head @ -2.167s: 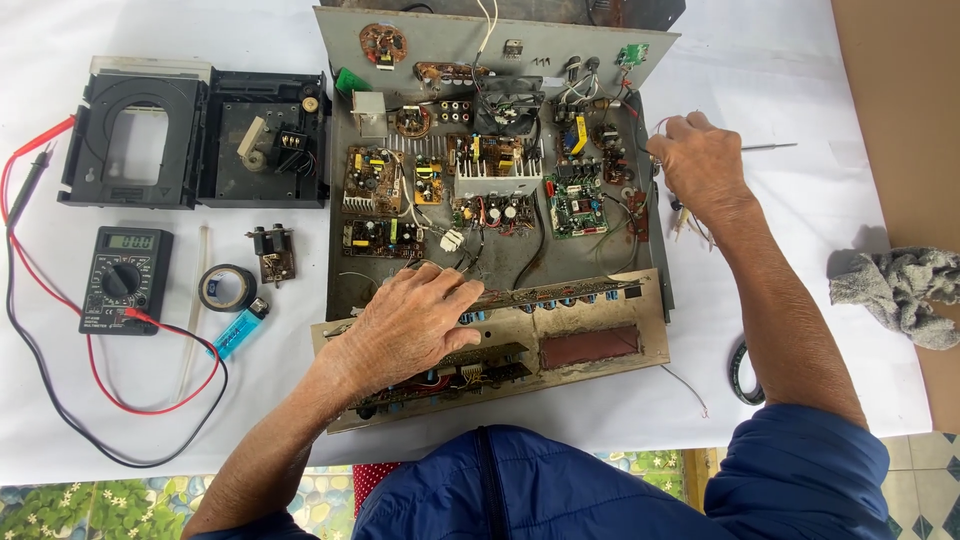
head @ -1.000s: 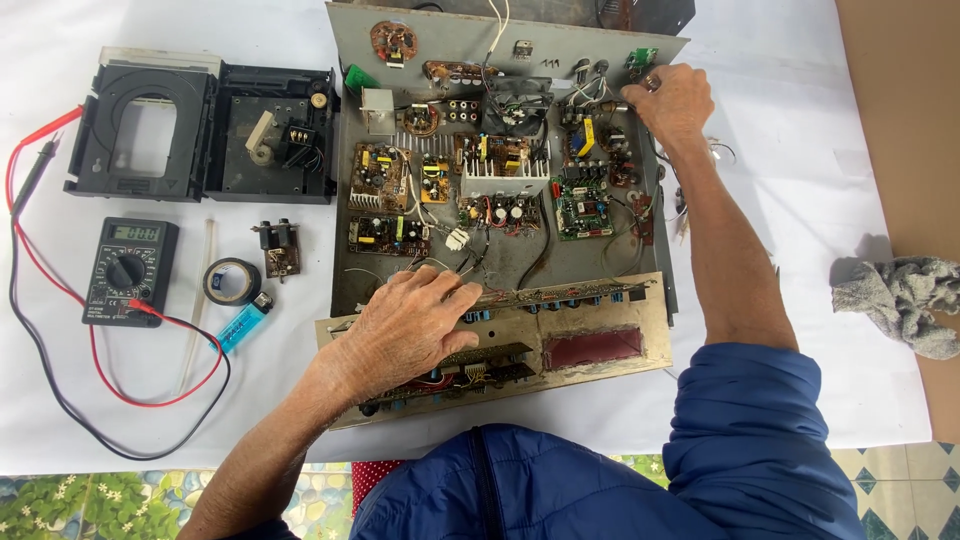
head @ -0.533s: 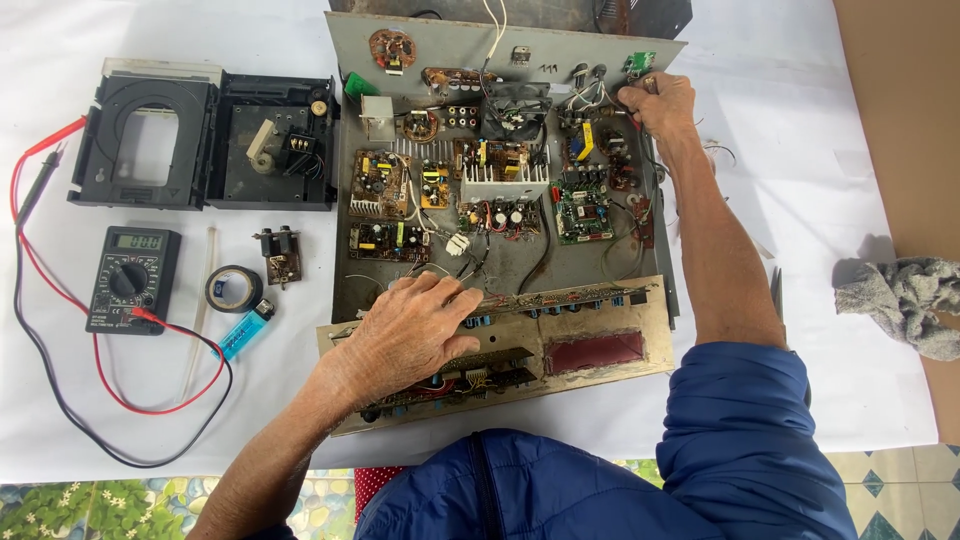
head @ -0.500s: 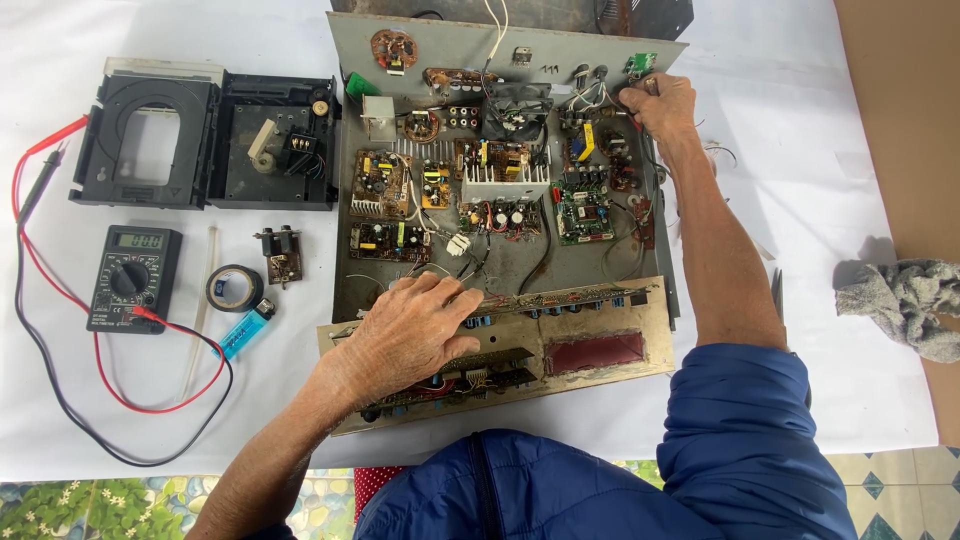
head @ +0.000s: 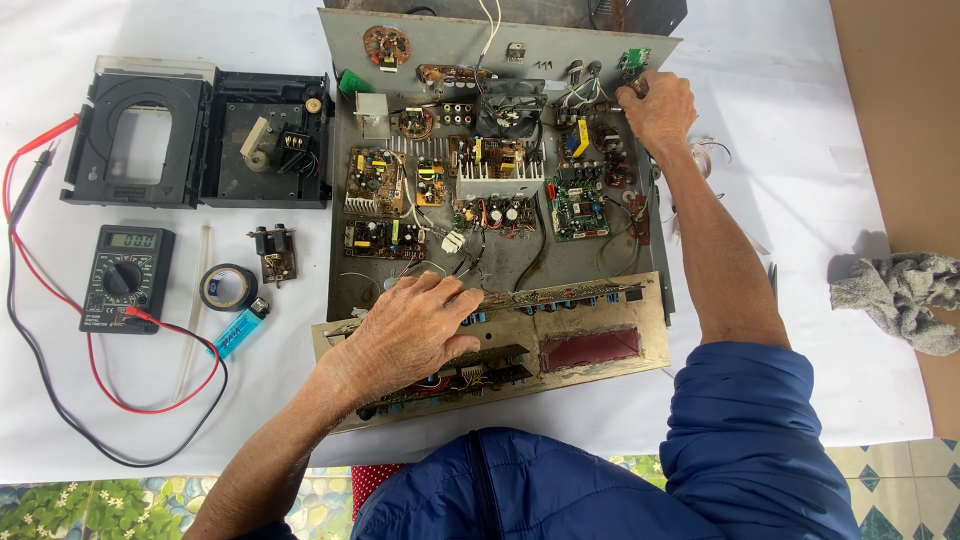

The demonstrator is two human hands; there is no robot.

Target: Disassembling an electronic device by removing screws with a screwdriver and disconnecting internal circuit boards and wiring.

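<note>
Open amplifier chassis (head: pixel 500 255) lying flat at the middle of the white table cover (head: pixel 820 150), grey base plate crowded with small circuit boards (head: pixel 578 205), capacitors and wires. Front panel (head: pixel 560 335) folded down along the near edge, with a dark red display window (head: pixel 590 350) toward its right.

Left hand (head: pixel 415 330) pressed palm-down on the left part of that front panel, fingers spread and slightly bent, gripping nothing. Right hand (head: pixel 657 105) stretched to the far right corner of the chassis, fingers curled at a small green board (head: pixel 633 60); cannot tell whether anything is pinched between them.

To the left of the chassis, far side: black disc-drive mechanism (head: pixel 200 140), opened. Nearer, a multimeter (head: pixel 125 278) with red and black leads (head: pixel 60 330) looping round it. Just right of the meter, a roll of black tape (head: pixel 228 287), a blue lighter (head: pixel 240 330) and a small loose socket part (head: pixel 273 252). At the right, well apart from the chassis, a crumpled grey rag (head: pixel 900 295) on the edge of a brown cardboard sheet (head: pixel 900 100).
</note>
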